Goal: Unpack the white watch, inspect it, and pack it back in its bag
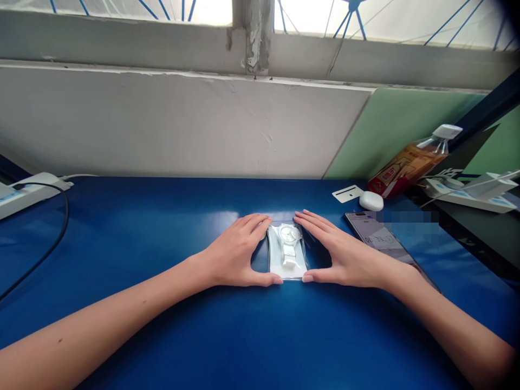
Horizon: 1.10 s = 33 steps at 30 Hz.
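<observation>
On the blue table (162, 227), 2 open hands, left hand (238, 252) and right hand (339, 254), frame the bagged watch (287, 250); uneven pressure could likely skid the slick bag toward the phone (379, 238).

Your blue tabletop (170, 325) fills the lower frame. At its centre lies a clear plastic bag (287, 254) with a white watch inside. To the right you have a smartphone (379, 238), a white earbuds case (371, 201) and a white card (347, 193). At upper right an orange-labelled bottle (410, 162) lies tilted. A power strip (30, 190) sits at the left edge with its black cable (57, 238).
</observation>
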{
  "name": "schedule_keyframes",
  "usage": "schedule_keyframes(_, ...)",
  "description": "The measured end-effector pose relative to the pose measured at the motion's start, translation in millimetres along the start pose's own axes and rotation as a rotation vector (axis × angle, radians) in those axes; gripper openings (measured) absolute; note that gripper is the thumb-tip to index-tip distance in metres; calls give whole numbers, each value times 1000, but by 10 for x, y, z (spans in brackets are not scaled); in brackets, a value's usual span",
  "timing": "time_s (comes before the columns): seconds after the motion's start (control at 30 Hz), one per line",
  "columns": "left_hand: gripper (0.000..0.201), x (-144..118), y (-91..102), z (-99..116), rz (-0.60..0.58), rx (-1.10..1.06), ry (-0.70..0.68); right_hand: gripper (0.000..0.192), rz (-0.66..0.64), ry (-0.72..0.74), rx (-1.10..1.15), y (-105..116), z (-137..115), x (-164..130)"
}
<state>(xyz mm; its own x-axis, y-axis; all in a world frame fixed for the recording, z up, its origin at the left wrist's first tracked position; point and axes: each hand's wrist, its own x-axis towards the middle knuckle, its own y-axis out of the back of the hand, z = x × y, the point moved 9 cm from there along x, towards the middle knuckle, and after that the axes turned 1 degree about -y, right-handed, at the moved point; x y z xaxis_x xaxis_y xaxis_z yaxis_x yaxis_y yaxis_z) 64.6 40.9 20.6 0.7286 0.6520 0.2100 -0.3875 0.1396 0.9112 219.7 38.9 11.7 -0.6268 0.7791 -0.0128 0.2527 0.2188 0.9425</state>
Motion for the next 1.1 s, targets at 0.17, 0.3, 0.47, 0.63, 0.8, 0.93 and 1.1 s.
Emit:
schedule_keyframes(0.17, 105, -3, -7, 0, -5, -10, 3, 103, 12, 13, 19, -9, 10, 0)
schedule_keyframes(0.3, 104, -9, -20, -10, -8, -6, 10, 103, -3, -1, 16, -20, 28, 0)
schedule_keyframes(0.47, 106, -9, -46, -27, -22, 25, 23, 104, -7, -20, 14, -5, 34, -1)
schedule_keyframes(0.63, 107, -11, -42, -32, -14, 3, 26, 104, 5, 3, 7, -1, 20, -2)
schedule_keyframes(0.8, 106, -11, -43, -34, -13, -8, 23, 103, 8, 4, -4, -9, 11, 9)
schedule_keyframes(0.93, 105, -12, -45, -36, -10, -13, 18, 104, 18, 9, 7, 5, -6, 7)
schedule_keyframes(1.1, 105, -13, -41, -33, -9, -5, 19, 105, 8, 0, -1, 1, 6, 2)
